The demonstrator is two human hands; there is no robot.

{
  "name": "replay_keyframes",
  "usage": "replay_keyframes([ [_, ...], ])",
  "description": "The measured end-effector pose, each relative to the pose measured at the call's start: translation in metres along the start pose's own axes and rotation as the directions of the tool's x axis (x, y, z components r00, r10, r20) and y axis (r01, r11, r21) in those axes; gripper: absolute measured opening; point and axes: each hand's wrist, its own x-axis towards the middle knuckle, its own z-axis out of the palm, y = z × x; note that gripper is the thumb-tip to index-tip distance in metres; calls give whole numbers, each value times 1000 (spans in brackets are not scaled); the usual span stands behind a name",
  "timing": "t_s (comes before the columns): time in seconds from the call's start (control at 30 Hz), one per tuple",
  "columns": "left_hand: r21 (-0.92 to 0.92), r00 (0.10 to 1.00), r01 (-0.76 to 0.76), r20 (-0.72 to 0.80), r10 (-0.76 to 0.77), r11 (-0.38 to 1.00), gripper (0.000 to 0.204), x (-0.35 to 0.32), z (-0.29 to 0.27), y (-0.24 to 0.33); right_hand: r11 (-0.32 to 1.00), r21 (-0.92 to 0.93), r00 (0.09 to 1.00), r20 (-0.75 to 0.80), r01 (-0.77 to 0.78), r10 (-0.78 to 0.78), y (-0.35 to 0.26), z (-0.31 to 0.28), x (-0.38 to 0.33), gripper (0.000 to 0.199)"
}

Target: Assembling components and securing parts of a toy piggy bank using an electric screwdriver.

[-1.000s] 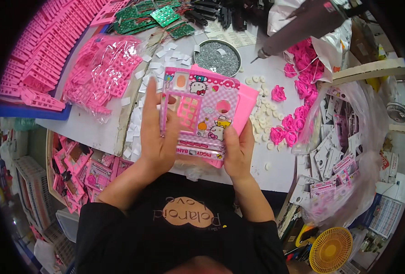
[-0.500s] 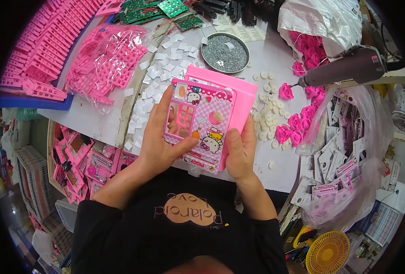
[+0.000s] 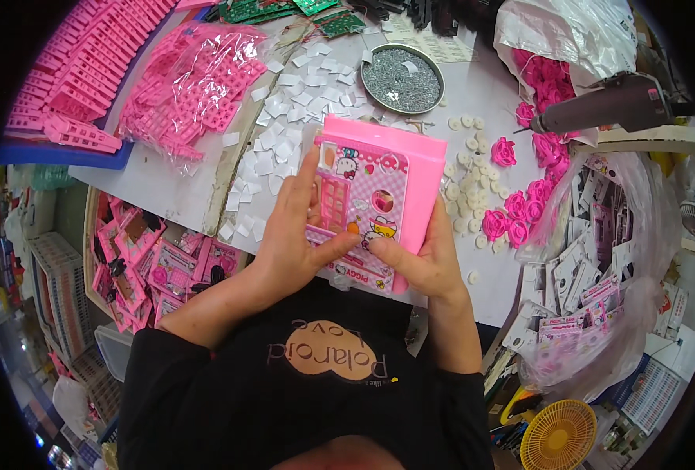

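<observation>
A printed pink cartoon card [image 3: 361, 205] with cut-out openings lies over a larger plain pink plastic panel [image 3: 424, 176], and I hold the two together above the table. My left hand [image 3: 291, 231] grips the left side, fingers along the edge and thumb across the card's lower part. At the right edge, my right hand [image 3: 435, 262] has its thumb pressed on the card's lower middle. Its other fingers are hidden behind the panel. Pink keypad-like squares show through the card's left opening, and a round opening sits at its right.
White paper squares [image 3: 304, 92] and a round tin [image 3: 401, 77] of small metal screws lie beyond my hands. To the right are off-white discs [image 3: 465, 189], pink rose-shaped parts [image 3: 519, 211] and an electric screwdriver [image 3: 602, 107]. A bag of pink parts [image 3: 191, 86] rests at left.
My right thumb has slid from the panel's right edge onto the card. The card sits closer against the pink panel. The whole view has shifted slightly.
</observation>
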Motion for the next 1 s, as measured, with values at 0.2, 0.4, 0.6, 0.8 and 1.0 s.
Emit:
replay_keyframes([
  [0.2, -73, 998, -55, -21, 54, 996, 81, 13, -9, 2, 991, 130, 999, -30, -39, 44, 5, -9, -5, 70],
  [0.4, -120, 975, 221, 9, -221, 968, 38, 46, -49, -10, 974, -60, 967, 117, -220, 226, -11, -6, 9, 73],
  [0.6, -236, 987, 32, -144, -67, 971, 38, 45, -62, -5, 971, -142, 982, -24, -191, 190, 9, -11, -6, 69],
  [0.8, -237, 972, 71, -200, -120, 969, 51, 33, -98, -10, 964, -233, 991, 25, -125, 134, 11, 11, 4, 73],
  [1.0, -99, 927, -52, -374, 11, 994, 62, -9, -133, -8, 967, -162, 947, 224, -197, 231, 19, 41, 9, 83],
])
